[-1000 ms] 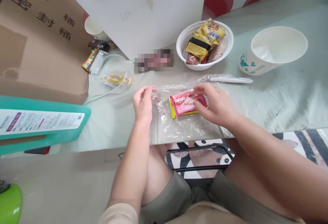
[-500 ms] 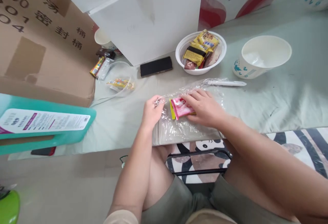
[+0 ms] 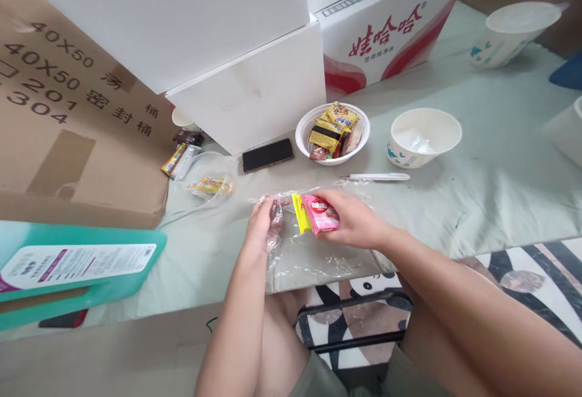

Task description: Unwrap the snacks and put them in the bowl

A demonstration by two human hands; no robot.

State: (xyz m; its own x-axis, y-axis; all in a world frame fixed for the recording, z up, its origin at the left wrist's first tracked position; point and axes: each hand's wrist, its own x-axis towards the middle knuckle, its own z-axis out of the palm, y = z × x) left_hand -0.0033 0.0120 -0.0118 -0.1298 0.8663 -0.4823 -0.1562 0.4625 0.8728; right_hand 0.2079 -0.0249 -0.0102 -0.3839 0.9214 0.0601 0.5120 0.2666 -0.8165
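Observation:
My right hand is closed around a pink snack packet and a yellow snack packet that lies against its left side. Both packets are over a clear plastic bag spread on the cloth at the table's front edge. My left hand grips the bag's left side, and crumpled film covers its fingers. Just beyond the bag lies a white pen-like tool, its thin tip pointing left.
Behind the bag stand a white bowl of snack packets, a black phone and a paper tub. A clear plastic lid with small packets lies left. Cartons line the back; a teal jug is at the left edge.
My right hand has picked up the pink and yellow packets, turning them more upright. My left hand has moved further into the bag's film. The camera view has tilted upward.

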